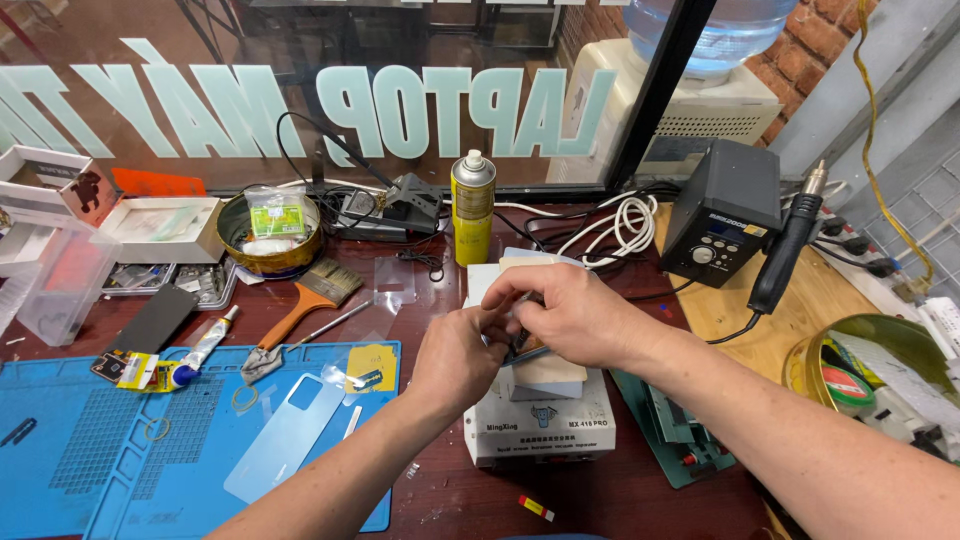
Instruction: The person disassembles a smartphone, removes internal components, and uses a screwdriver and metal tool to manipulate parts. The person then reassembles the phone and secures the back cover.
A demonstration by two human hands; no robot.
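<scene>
Gripping small dark flat part (522, 350) between fingertips, left hand (458, 355) and right hand (570, 315) met, both pinched shut, above white box-shaped heating plate machine (540, 420); blue silicone mat (100, 440) lay left.

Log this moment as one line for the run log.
left hand: gripping small dark part | right hand: pressing same part | under them: white heating plate unit | beside: blue mat
</scene>
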